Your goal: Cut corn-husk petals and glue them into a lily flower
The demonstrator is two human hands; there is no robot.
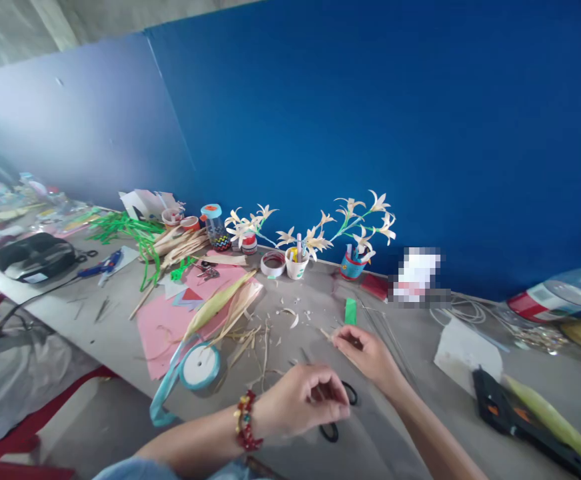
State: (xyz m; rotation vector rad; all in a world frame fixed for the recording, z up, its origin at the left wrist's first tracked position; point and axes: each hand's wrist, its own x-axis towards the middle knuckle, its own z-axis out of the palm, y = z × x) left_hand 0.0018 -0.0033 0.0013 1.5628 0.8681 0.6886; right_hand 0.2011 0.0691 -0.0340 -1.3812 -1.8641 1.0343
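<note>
pale sliver: out over the desk, its free end showing past the right fingertips; it looks light, dry and slightly stiff, probably brittle if squeezed or bent hard.
right grip: nearly closed, thumb and forefinger pinching the sliver close to one end.
left grip: fingers curled loosely, thumb near the fingertips, just above the scissors; whether it has hold of anything cannot be told.
where to hold: the near end seems best, with a light fingertip pinch, since there is little length to spare and a firm press could crush the fibres.
scissors: black loops partly hidden beneath the left grip; rigid and likely the heavier item, best taken by those loops.
corn husk: lies over pink paper; likely pliable but apt to split lengthwise.
ribbon roll: lies flat, its blue tail loose; probably soft and slippery, steadier held by its rim.
</note>
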